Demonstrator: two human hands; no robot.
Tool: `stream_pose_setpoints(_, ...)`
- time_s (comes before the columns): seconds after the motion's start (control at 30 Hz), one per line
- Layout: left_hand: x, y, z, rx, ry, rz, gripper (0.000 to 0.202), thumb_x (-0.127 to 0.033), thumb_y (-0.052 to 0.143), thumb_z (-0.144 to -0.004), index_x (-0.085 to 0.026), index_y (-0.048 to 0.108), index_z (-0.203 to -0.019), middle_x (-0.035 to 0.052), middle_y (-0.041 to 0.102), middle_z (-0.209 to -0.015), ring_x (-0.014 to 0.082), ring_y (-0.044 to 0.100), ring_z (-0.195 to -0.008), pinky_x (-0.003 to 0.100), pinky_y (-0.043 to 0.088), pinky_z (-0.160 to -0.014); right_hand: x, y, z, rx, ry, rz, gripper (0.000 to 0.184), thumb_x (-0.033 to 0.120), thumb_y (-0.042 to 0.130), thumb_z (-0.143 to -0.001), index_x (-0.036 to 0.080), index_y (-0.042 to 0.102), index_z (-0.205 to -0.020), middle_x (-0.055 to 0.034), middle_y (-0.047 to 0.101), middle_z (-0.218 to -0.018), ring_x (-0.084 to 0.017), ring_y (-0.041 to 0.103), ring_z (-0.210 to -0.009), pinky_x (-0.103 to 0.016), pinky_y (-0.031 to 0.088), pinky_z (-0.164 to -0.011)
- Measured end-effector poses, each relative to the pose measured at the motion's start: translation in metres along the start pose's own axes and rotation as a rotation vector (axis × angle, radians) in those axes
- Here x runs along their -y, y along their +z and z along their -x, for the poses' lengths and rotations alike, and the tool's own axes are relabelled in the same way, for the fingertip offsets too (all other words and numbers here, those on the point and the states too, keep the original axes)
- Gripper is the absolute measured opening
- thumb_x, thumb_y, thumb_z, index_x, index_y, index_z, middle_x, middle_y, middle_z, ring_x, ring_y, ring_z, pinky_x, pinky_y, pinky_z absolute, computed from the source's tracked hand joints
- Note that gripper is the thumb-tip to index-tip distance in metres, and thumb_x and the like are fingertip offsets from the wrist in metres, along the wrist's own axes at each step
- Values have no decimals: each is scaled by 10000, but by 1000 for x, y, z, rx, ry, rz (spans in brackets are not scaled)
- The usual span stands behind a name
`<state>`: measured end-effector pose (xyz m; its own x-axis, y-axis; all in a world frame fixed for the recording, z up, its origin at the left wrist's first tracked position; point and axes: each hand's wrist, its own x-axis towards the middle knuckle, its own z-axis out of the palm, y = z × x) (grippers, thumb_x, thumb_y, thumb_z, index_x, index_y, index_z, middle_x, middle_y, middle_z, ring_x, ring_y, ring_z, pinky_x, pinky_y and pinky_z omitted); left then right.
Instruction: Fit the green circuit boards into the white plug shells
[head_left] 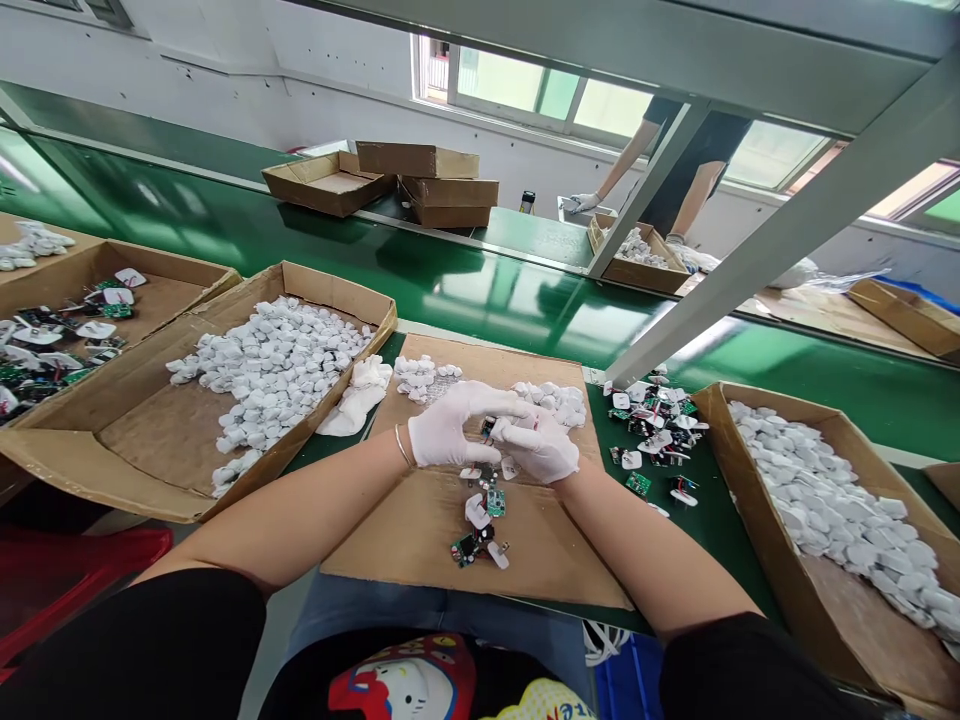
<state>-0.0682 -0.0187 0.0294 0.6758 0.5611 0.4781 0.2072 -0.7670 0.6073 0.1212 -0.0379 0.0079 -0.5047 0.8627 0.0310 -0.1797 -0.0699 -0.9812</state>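
My left hand (454, 425) and my right hand (541, 445), both in white gloves, meet above a cardboard sheet (551, 550). Their fingers close around a small circuit board (487, 428), of which only a dark bit shows; the rest is hidden by the gloves. Just below the hands, several green circuit boards (495, 502) with white plastic pieces (476, 512) lie in a row on the sheet. Beyond my left hand is a cluster of small white plastic housings (420, 378), and another white pile (551, 400) lies behind my right hand.
A carton of white parts (285, 350) stands left, with a carton of circuit boards (52, 340) beyond. Loose boards (660, 425) are heaped right, beside another carton (840, 500). A slanted metal post (712, 270) rises there. Across the green bench (480, 290), a co-worker's gloved hand (583, 202) shows.
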Motion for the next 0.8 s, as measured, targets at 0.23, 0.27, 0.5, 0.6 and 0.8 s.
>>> stream_pose_setpoints(0.23,16,-1,6,-66,35,29,391,-338,805,-675,-249,736,-1050,105,667,-1201,238,620,-1039,397,474,-945,-5,-5,2,28,23,-124,352,395,790,-625,154,704,-866,-57,656,-757,-194,582,-732,-331,486,-716)
stream_pose_setpoints(0.27,17,0,6,-66,47,28,391,-350,813,-666,-249,741,-1037,107,675,-1183,240,625,-1027,402,478,-934,-5,-4,2,35,43,-126,364,389,792,-622,155,704,-886,-59,665,-765,-198,592,-727,-339,496,-714)
stream_pose_setpoints(0.5,16,7,4,-79,108,8,419,-379,832,-641,-224,747,-1020,112,702,-1126,246,642,-974,404,468,-892,0,0,3,28,102,-31,277,302,740,-634,135,708,-853,-57,680,-754,-159,587,-609,-271,482,-538)
stream_pose_setpoints(0.6,14,8,3,-77,101,11,417,-395,826,-645,-226,749,-1019,105,707,-1124,242,644,-949,391,469,-871,1,1,4,7,111,3,225,265,717,-639,127,699,-815,-38,658,-675,-132,545,-527,-237,422,-453)
stream_pose_setpoints(0.8,19,9,4,-103,55,37,345,-401,805,-670,-232,761,-968,97,723,-1073,218,651,-917,368,494,-848,1,1,3,25,88,-65,293,299,753,-655,135,697,-891,-42,670,-724,-149,581,-604,-270,472,-559)
